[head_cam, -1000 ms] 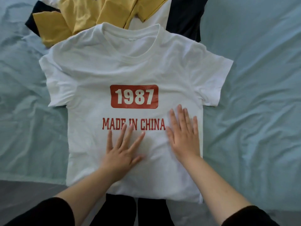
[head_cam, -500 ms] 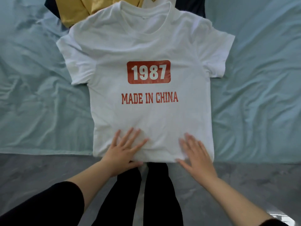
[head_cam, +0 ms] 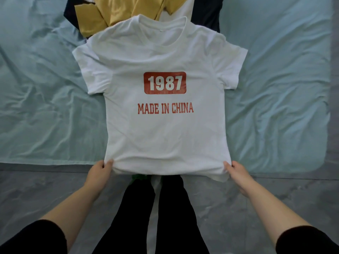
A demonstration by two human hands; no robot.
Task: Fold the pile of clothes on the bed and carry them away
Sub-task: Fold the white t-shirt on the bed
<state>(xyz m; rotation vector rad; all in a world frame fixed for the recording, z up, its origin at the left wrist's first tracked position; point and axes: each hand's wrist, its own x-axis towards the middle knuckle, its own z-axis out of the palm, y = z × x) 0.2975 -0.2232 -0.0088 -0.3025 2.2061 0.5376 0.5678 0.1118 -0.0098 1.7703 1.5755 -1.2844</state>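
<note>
Standing at the edge of the bed (head_cam: 55, 110), I look down past my black sleeves and bare forearms to my own dark trouser legs (head_cam: 156, 213) on the grey marbled floor (head_cam: 36, 195). My two hands are pinched shut on the bottom hem of the white T-shirt (head_cam: 165, 134), one at each lower corner. My left hand (head_cam: 99, 171) has the thumb on top of the cloth at the left corner, with the other fingers tucked under it. My right hand (head_cam: 238, 173) grips the right corner the same way, and a little flap of hem hangs loose below that grip, over the bed's edge.

The shirt lies front up and spread flat on the pale blue-green sheet, its hem at the near edge of the mattress and its collar pointing away from me. Red letters reading MADE IN CHINA run across the middle, and above them is a red block with 1987 in white. Both short sleeves are spread out to the sides.

Beyond the collar sits the rest of the pile: mustard-yellow clothes (head_cam: 117, 13) bunched together, partly overlapped by the shirt's left shoulder, with a dark garment (head_cam: 207, 13) under and beside them and a bit of white cloth between. The sheet on both sides is creased.
</note>
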